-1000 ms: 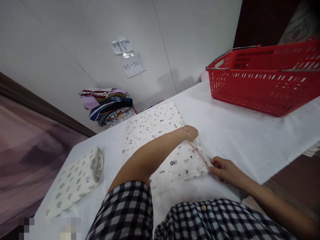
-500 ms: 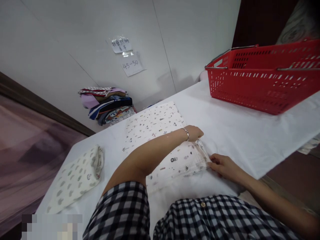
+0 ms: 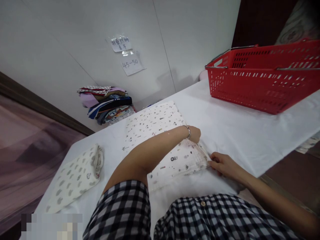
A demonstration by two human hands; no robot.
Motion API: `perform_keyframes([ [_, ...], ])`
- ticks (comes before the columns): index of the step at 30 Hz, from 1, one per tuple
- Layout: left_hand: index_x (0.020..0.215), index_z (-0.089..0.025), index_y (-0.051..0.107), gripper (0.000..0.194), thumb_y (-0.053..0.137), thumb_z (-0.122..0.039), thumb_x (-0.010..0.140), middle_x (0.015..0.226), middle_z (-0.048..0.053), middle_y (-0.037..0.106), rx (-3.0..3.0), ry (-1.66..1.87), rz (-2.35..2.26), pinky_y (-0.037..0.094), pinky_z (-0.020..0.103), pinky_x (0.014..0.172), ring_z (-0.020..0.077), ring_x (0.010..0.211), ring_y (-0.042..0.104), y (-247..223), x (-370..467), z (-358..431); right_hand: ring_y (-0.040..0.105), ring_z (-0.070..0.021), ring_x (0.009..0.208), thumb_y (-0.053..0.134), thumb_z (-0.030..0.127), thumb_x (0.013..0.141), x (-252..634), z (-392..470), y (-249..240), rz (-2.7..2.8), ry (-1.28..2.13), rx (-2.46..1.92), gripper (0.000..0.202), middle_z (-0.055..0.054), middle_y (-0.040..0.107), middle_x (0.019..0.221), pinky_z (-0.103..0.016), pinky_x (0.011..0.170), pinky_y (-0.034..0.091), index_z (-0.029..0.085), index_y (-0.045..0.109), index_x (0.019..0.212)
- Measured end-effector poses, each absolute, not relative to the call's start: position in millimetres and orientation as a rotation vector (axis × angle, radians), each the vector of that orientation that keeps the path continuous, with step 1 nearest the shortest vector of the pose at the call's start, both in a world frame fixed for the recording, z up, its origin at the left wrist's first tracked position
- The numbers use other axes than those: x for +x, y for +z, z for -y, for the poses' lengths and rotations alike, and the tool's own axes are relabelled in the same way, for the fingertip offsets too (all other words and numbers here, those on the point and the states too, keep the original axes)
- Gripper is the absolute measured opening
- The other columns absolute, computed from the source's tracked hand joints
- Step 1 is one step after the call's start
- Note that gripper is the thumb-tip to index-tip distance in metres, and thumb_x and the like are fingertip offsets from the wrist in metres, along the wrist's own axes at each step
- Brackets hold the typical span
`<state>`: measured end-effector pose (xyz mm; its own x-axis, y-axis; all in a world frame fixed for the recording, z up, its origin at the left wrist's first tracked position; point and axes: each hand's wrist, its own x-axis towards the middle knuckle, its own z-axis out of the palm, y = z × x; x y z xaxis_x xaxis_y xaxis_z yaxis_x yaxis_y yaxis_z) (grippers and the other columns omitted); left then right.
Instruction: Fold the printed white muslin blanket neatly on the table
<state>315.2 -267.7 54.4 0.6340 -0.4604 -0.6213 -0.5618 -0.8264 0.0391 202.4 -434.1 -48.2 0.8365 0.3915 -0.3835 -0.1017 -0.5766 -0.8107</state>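
Note:
A thin white cloth (image 3: 167, 118) printed with small figures lies spread on the white-covered table. My left arm, with a bracelet at the wrist, reaches across it. My left hand (image 3: 194, 134) is closed on the cloth's right edge, its fingertips mostly hidden below the hand. Nearer to me, my right hand (image 3: 220, 162) pinches the near right corner between thumb and fingers. Between the two hands the cloth's edge runs taut and slightly raised, with creases. My left forearm covers part of the middle of the cloth.
A folded cream cloth with grey spots (image 3: 75, 180) lies at the table's left. The red basket (image 3: 245, 86) stands at the far right. A pile of folded clothes (image 3: 107, 103) sits beyond the far edge, by the wall with paper signs (image 3: 132, 63).
My left hand has shifted slightly left and turned, its fingers curling further under around the cloth's edge. My right hand stays at the corner, almost unmoved.

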Motion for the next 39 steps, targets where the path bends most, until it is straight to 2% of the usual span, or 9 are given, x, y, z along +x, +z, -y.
perform_keyframes([
  [10, 0.088, -0.017, 0.071, 0.031, 0.055, -0.011, 0.063, 0.094, 0.009, 0.069, -2.652, 0.977, -0.953, 0.049, 0.035, 0.072, 0.0226, 0.078, 0.061, 40.6, 327.0, 268.5, 0.052, -0.0107, 0.047, 0.050, 0.042, 0.082, 203.3, 433.8, -45.9, 0.218, 0.717, -2.072, 0.025, -0.003, 0.061, 0.067, -0.023, 0.045, 0.037, 0.017, 0.053, 0.085],
  [14, 0.088, -0.021, 0.070, 0.031, 0.056, -0.009, 0.064, 0.100, 0.006, 0.069, -2.666, 0.955, -1.001, 0.048, 0.032, 0.076, 0.0211, 0.086, 0.060, 31.4, 327.6, 266.6, 0.054, -0.0137, 0.052, 0.050, 0.054, 0.081, 209.4, 438.9, -41.5, 0.264, 0.698, -2.139, 0.041, -0.003, 0.062, 0.068, -0.026, 0.049, 0.038, 0.017, 0.056, 0.098],
  [17, 0.093, -0.023, 0.070, 0.033, 0.057, -0.009, 0.065, 0.106, 0.004, 0.068, -2.662, 0.898, -1.008, 0.046, 0.030, 0.080, 0.0206, 0.093, 0.059, 25.5, 326.3, 266.5, 0.054, -0.0152, 0.059, 0.049, 0.052, 0.081, 222.3, 441.0, -39.8, 0.296, 0.480, -2.285, 0.043, -0.003, 0.060, 0.066, -0.027, 0.055, 0.036, 0.017, 0.058, 0.105],
  [19, 0.094, -0.024, 0.069, 0.032, 0.057, -0.011, 0.068, 0.107, 0.004, 0.068, -2.648, 0.870, -1.023, 0.047, 0.030, 0.081, 0.0207, 0.095, 0.059, 24.2, 324.9, 267.2, 0.052, -0.0150, 0.060, 0.047, 0.048, 0.082, 233.4, 438.3, -41.0, 0.301, 0.398, -2.270, 0.040, -0.003, 0.060, 0.067, -0.027, 0.056, 0.035, 0.018, 0.061, 0.103],
  [23, 0.095, -0.024, 0.070, 0.030, 0.056, -0.012, 0.071, 0.104, 0.004, 0.069, -2.648, 0.837, -1.026, 0.047, 0.030, 0.082, 0.0206, 0.097, 0.060, 27.9, 321.2, 267.6, 0.048, -0.0125, 0.058, 0.047, 0.045, 0.079, 252.5, 425.4, -48.8, 0.318, 0.468, -2.073, 0.035, -0.003, 0.062, 0.073, -0.026, 0.054, 0.035, 0.018, 0.065, 0.090],
  [31, 0.097, -0.024, 0.069, 0.032, 0.058, -0.013, 0.070, 0.106, 0.005, 0.068, -2.723, 0.805, -1.010, 0.048, 0.033, 0.080, 0.0229, 0.094, 0.061, 27.1, 316.5, 261.6, 0.040, -0.0101, 0.051, 0.050, 0.041, 0.073, 260.4, 415.6, -52.3, 0.279, 0.596, -1.958, 0.032, -0.001, 0.056, 0.060, -0.025, 0.051, 0.031, 0.015, 0.066, 0.082],
  [36, 0.092, -0.026, 0.069, 0.027, 0.058, -0.014, 0.069, 0.107, 0.002, 0.067, -2.766, 0.802, -0.996, 0.046, 0.031, 0.082, 0.0215, 0.095, 0.060, 20.7, 316.0, 261.4, 0.048, -0.0124, 0.060, 0.051, 0.035, 0.071, 261.4, 414.7, -50.4, 0.280, 0.580, -1.997, 0.026, -0.003, 0.061, 0.067, -0.025, 0.056, 0.036, 0.016, 0.065, 0.078],
  [39, 0.099, -0.025, 0.067, 0.031, 0.055, -0.014, 0.073, 0.114, 0.002, 0.064, -2.797, 0.760, -1.029, 0.045, 0.031, 0.084, 0.0216, 0.101, 0.059, 17.5, 314.1, 258.7, 0.051, -0.0142, 0.068, 0.051, 0.033, 0.070, 262.0, 414.8, -54.8, 0.303, 0.525, -2.006, 0.021, -0.003, 0.063, 0.073, -0.025, 0.063, 0.039, 0.016, 0.063, 0.074],
])
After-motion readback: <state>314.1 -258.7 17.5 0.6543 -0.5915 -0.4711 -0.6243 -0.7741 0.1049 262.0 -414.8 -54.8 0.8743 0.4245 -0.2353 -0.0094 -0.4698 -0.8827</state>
